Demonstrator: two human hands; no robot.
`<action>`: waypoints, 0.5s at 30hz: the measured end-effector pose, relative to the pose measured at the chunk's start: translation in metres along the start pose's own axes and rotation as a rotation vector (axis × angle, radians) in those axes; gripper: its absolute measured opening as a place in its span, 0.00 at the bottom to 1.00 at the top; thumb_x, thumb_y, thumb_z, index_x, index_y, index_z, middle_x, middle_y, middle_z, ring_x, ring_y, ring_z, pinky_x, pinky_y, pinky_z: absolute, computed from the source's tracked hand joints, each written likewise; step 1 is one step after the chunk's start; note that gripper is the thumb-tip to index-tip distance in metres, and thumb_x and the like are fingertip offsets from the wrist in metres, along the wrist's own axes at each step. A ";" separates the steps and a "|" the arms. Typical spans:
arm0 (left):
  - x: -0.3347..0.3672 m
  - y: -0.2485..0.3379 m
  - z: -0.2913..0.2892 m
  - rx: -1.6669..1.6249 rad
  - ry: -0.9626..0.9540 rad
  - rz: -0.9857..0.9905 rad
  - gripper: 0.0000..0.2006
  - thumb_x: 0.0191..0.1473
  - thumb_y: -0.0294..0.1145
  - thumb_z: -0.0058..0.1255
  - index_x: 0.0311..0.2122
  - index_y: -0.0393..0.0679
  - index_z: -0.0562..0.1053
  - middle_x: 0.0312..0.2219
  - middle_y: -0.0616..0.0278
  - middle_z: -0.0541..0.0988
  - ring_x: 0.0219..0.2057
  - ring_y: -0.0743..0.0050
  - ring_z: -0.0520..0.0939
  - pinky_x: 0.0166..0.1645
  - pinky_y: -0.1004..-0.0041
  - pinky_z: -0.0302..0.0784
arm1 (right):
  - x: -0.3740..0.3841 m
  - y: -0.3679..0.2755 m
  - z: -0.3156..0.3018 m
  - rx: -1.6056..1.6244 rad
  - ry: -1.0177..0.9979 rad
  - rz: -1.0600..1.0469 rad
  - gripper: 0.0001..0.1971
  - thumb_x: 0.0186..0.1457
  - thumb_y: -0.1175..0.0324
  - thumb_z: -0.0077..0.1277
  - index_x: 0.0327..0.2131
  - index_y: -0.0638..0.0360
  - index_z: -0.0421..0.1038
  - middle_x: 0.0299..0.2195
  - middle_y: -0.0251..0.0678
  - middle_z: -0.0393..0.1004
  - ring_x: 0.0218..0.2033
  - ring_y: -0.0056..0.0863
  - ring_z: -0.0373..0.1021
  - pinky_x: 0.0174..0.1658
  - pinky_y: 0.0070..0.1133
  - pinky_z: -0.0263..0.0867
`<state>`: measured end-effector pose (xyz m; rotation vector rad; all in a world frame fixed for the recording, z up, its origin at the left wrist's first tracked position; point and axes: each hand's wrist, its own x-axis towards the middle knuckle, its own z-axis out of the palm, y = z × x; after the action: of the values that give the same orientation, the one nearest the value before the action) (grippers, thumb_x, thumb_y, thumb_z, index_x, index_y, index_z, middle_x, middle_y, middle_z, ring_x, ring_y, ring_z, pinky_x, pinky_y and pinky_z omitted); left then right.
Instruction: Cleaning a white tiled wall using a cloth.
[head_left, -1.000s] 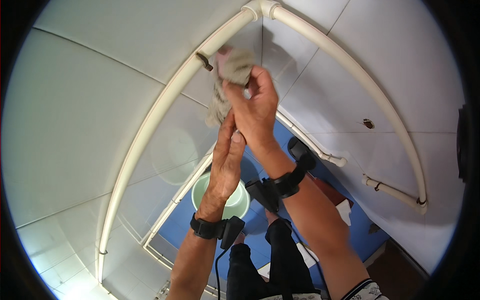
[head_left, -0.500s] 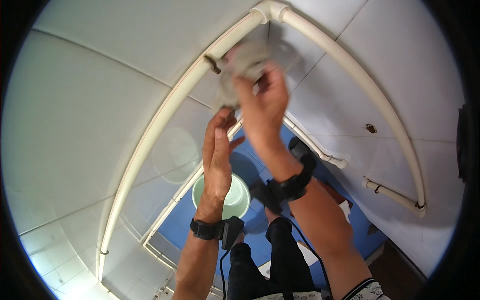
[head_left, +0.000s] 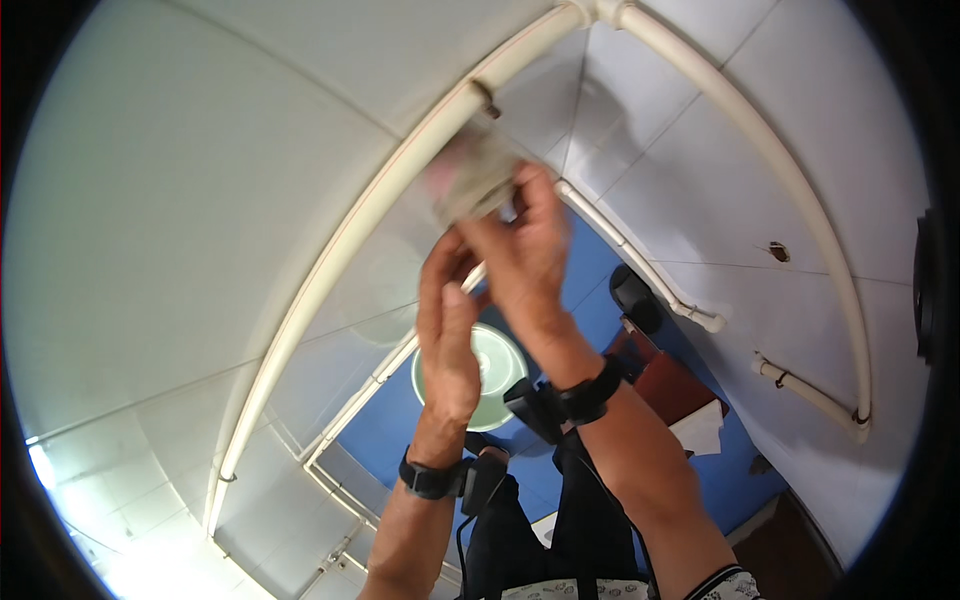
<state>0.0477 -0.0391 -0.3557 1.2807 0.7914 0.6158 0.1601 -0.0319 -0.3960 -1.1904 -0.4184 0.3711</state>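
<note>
Two-handed reach, extending far to grey cloth (head_left: 478, 180).
Right hand (head_left: 528, 262) is gripping its near edge; left hand (head_left: 448, 340), nearer, is curving, grip unclear.

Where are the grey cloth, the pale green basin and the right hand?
Grey cloth (head_left: 478, 182): head view, on its blurred middle.
Pale green basin (head_left: 499, 372): head view, on its bare inside.
Right hand (head_left: 530, 258): head view, on the middle of the hand.
</note>
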 end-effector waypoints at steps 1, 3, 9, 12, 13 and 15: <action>0.008 0.008 0.009 0.068 -0.053 0.032 0.34 0.73 0.55 0.39 0.72 0.41 0.56 0.68 0.48 0.64 0.70 0.56 0.64 0.70 0.53 0.64 | 0.012 -0.005 0.000 0.079 0.132 -0.007 0.17 0.56 0.74 0.61 0.47 0.65 0.70 0.39 0.38 0.77 0.40 0.25 0.73 0.44 0.25 0.72; 0.023 0.017 0.012 0.185 -0.150 0.130 0.35 0.73 0.56 0.39 0.74 0.41 0.55 0.68 0.47 0.63 0.70 0.54 0.63 0.70 0.55 0.63 | 0.028 -0.036 0.009 0.085 0.259 0.128 0.15 0.57 0.72 0.61 0.46 0.65 0.70 0.37 0.35 0.77 0.38 0.23 0.72 0.42 0.24 0.71; -0.022 0.009 -0.026 0.154 0.060 0.052 0.33 0.72 0.54 0.42 0.71 0.44 0.54 0.64 0.48 0.65 0.64 0.59 0.69 0.67 0.61 0.66 | -0.042 -0.035 0.035 -0.044 -0.066 0.178 0.18 0.50 0.76 0.61 0.46 0.62 0.71 0.36 0.35 0.75 0.36 0.24 0.71 0.41 0.24 0.71; -0.045 -0.010 -0.046 0.064 0.136 0.067 0.33 0.71 0.51 0.44 0.71 0.42 0.54 0.64 0.48 0.65 0.66 0.56 0.67 0.69 0.58 0.63 | -0.067 -0.018 0.036 0.019 -0.200 0.218 0.19 0.50 0.74 0.62 0.47 0.61 0.72 0.38 0.35 0.76 0.37 0.23 0.72 0.42 0.24 0.72; -0.049 -0.004 -0.048 0.053 0.146 0.041 0.33 0.71 0.48 0.46 0.71 0.39 0.53 0.64 0.48 0.65 0.67 0.56 0.65 0.72 0.58 0.59 | -0.069 -0.013 0.037 0.102 -0.216 0.241 0.19 0.50 0.73 0.62 0.47 0.61 0.72 0.39 0.34 0.76 0.38 0.23 0.72 0.42 0.24 0.72; -0.032 0.017 -0.036 0.066 0.004 0.027 0.28 0.72 0.42 0.45 0.70 0.38 0.59 0.65 0.51 0.66 0.67 0.57 0.66 0.71 0.59 0.60 | -0.048 -0.013 0.026 0.149 -0.052 0.201 0.16 0.53 0.73 0.62 0.46 0.62 0.72 0.40 0.32 0.76 0.38 0.21 0.72 0.41 0.23 0.72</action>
<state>-0.0003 -0.0399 -0.3373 1.3525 0.8043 0.6188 0.1062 -0.0391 -0.3817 -1.0813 -0.3112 0.5983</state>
